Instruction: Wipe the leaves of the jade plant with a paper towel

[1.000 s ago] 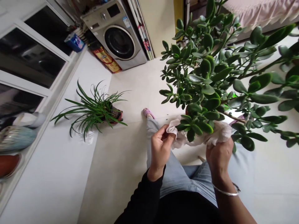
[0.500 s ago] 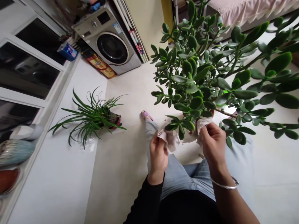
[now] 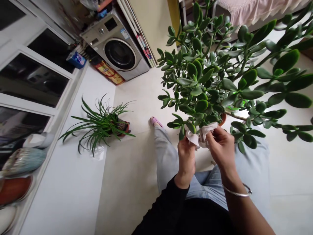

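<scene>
A crumpled white cloth (image 3: 201, 134) is bunched between both my hands, right under the lowest leaves of a large jade plant (image 3: 220, 78). My left hand (image 3: 186, 154) pinches the cloth's left end with closed fingers. My right hand (image 3: 221, 147), with a silver bangle on the wrist, grips the right end. The two hands nearly touch. The plant's reddish pot (image 3: 223, 119) shows only as a sliver behind the leaves. My legs in light jeans stretch out below.
A small grassy plant in a red pot (image 3: 102, 125) stands on the pale floor to the left. A washing machine (image 3: 117, 49) is at the back. Window frames and shoes (image 3: 17, 182) line the left edge. A pink bedspread (image 3: 256, 9) hangs at top right.
My hands have come together, gathering the spread cloth into a small bunch under the leaves. The view has shifted slightly to the right.
</scene>
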Motion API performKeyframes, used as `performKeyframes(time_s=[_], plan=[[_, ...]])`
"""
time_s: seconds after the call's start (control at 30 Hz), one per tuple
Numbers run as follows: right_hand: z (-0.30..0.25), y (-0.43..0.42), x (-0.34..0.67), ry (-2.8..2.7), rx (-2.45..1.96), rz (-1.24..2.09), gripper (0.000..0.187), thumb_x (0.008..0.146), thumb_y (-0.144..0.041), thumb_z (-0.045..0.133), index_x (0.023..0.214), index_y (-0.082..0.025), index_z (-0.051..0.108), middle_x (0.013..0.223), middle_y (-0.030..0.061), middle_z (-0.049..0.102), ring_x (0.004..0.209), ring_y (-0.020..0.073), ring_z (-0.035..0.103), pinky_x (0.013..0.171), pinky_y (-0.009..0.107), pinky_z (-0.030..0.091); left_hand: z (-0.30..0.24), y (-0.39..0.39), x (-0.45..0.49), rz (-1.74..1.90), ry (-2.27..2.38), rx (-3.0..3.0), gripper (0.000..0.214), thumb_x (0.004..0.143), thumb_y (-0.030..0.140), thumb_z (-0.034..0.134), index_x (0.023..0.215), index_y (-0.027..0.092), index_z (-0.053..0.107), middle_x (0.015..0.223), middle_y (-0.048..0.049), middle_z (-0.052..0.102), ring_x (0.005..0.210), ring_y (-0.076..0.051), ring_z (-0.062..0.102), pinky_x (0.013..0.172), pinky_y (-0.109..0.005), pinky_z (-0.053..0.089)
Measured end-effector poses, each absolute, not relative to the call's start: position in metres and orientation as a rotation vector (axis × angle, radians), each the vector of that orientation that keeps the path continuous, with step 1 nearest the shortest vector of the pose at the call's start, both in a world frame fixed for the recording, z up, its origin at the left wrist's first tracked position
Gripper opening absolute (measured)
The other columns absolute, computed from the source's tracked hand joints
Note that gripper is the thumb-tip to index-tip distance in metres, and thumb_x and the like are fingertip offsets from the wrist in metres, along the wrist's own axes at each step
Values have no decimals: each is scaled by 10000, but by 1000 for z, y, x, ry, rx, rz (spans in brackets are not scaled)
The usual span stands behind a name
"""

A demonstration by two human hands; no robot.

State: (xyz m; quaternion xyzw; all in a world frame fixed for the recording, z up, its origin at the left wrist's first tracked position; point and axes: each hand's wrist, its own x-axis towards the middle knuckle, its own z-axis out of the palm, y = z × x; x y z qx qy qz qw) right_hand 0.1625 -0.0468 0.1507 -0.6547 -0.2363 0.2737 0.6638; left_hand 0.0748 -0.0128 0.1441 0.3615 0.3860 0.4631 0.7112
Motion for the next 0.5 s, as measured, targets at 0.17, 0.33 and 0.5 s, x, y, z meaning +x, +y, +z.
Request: performKeyframes(time_s=[0.17, 0.33, 0.5], plan=[[147, -51, 165, -597, -1464, 680, 281, 851, -444, 720, 767, -177, 698, 654, -28, 571, 607, 104, 444, 542, 217, 362, 145, -11, 92, 1136, 926, 874, 292, 842, 415, 763, 1051, 212, 748, 1079, -55, 784, 1077, -189, 722, 958, -274, 557], [140, -53, 171, -636, -1444, 707, 289, 846, -458, 741, 767, -183, 704, 701, -12, 629, 628, 108, 474, 568, 218, 385, 143, -7, 94, 1156, 1055, 924, 286, 801, 447, 790, 899, 183, 734, 896, -50, 764, 822, -152, 692, 782, -250, 547], [120, -59, 179, -456, -1371, 669, 305, 879, -494, 711, 934, -194, 701, 784, 4, 671, 649, 123, 551, 586, 229, 448, 136, -5, 88, 1171, 1120, 874, 306, 782, 453, 804, 750, 195, 642, 667, 30, 626, 639, -97, 576, 761, -237, 515]])
